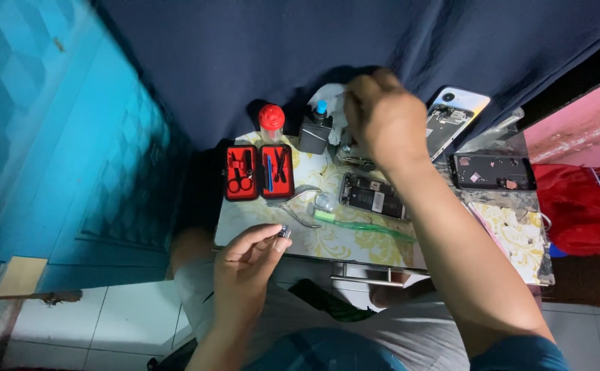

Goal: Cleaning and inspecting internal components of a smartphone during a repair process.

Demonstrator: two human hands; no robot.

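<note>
The left hand (245, 264) is raised over the near edge of the bench (341, 244), its fingers (272, 244) pinching a small metallic part (285, 231) between thumb and fingertips. The right hand (381, 117) reaches across to the far side of the bench, its fingers curled together and closed on a white cloth (331, 99) that lies beside a dark bottle with a blue tip (315, 130); how much of the cloth it grips cannot be told, since the back of the hand hides it. To the left of that bottle stands a clear bottle with a red cap (271, 122). In front of these lies an open red-lined tool case (258, 172) holding small scissors and other tools. Near the middle of the bench rests an opened phone (370, 196) with its insides showing, with metal tweezers (298, 206) and a green plastic tool (361, 225) just in front of it. A phone back cover (454, 113) leans at the far right, and a dark phone frame (492, 172) lies to the right of the right forearm. Dark blue fabric (279, 48) hangs behind the bench.
</note>
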